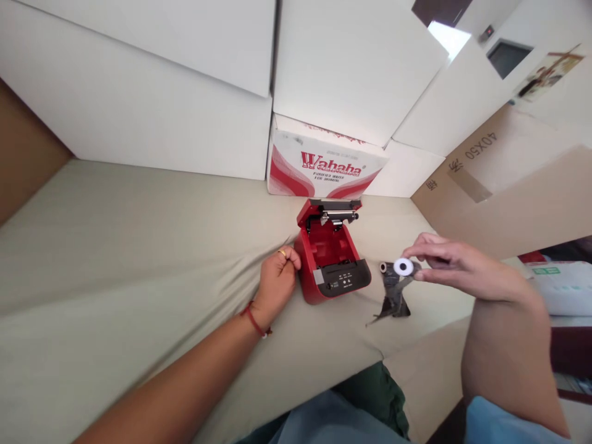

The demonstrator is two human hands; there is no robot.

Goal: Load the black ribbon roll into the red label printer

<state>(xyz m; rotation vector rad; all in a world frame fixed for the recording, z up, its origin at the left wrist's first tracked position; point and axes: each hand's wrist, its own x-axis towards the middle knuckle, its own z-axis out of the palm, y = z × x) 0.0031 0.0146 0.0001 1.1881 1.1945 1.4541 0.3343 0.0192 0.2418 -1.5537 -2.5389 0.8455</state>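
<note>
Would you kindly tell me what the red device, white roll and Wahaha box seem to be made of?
Red device: likely hard plastic, smooth with a slight sheen and moulded edges.
White roll: probably matte paper, judging by its flat, pale end.
Wahaha box: apparently cardboard, fairly matte, with flat printed panels.

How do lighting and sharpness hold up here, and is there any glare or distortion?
Head view: soft, even light, with mild shading along the folds of the cloth; head view: a bright patch at upper right looks washed out; head view: large lettering on the water carton reads clearly, the smallest marks on the red device do not; head view: wide-angle stretching toward the edges.
</note>
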